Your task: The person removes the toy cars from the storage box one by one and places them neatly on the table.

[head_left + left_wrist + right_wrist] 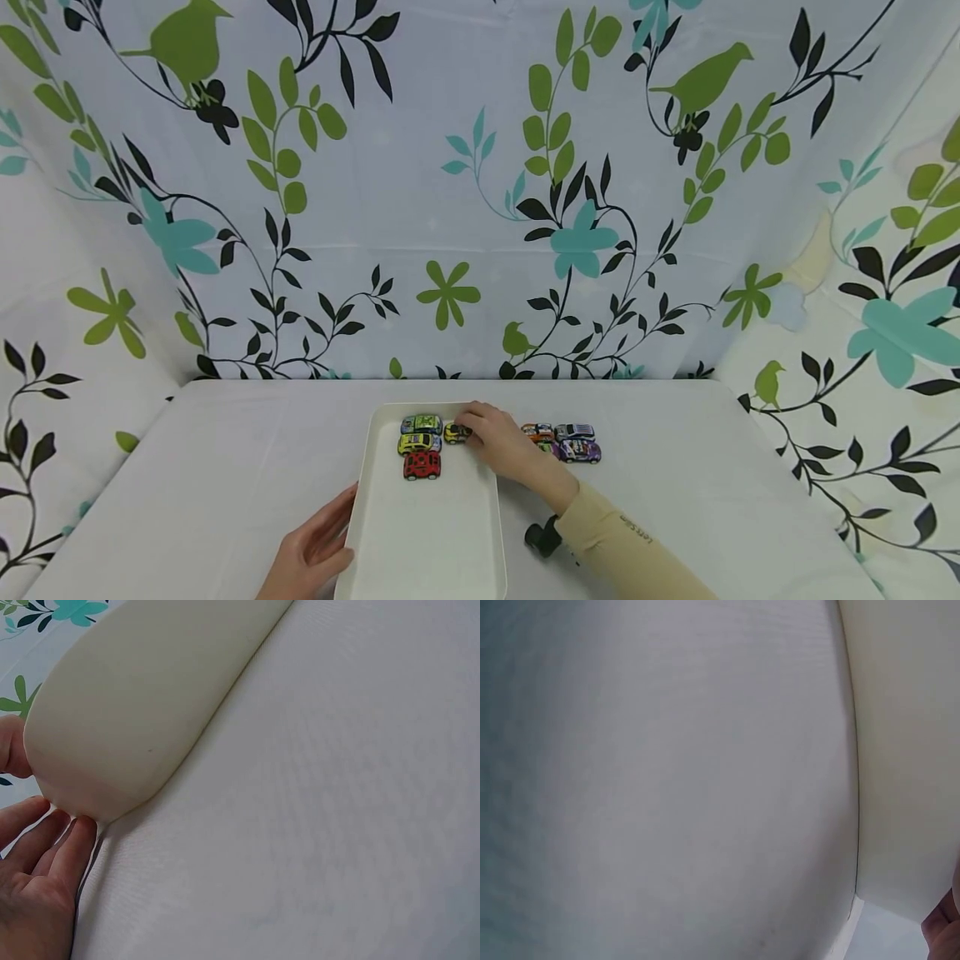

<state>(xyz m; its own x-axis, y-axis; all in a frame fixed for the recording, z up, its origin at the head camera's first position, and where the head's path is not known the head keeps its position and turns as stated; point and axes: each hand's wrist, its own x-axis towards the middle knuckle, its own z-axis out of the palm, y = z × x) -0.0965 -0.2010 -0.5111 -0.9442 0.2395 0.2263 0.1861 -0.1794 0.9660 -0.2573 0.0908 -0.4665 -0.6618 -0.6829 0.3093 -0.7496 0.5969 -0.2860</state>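
Observation:
A shallow cream tray (427,542) lies on the white table. My left hand (311,546) holds its left side, thumb at the rim; in the left wrist view the fingertips touch the tray's outer wall (142,727). Over the tray's upper right part, my right hand (498,442) pinches a small yellow-and-black toy car (456,432), partly hidden by the fingers. Beside it in the tray stand a green toy car (422,424), a yellow one (418,443) and a red one (422,466) in a column. Only a bit of the right hand (946,930) shows in the right wrist view.
Right of the tray several toy cars are grouped, among them an orange one (537,432), a silver one (575,432) and a purple one (581,451). A black object (543,537) lies near the right sleeve. Patterned cloth (480,208) hangs behind the table.

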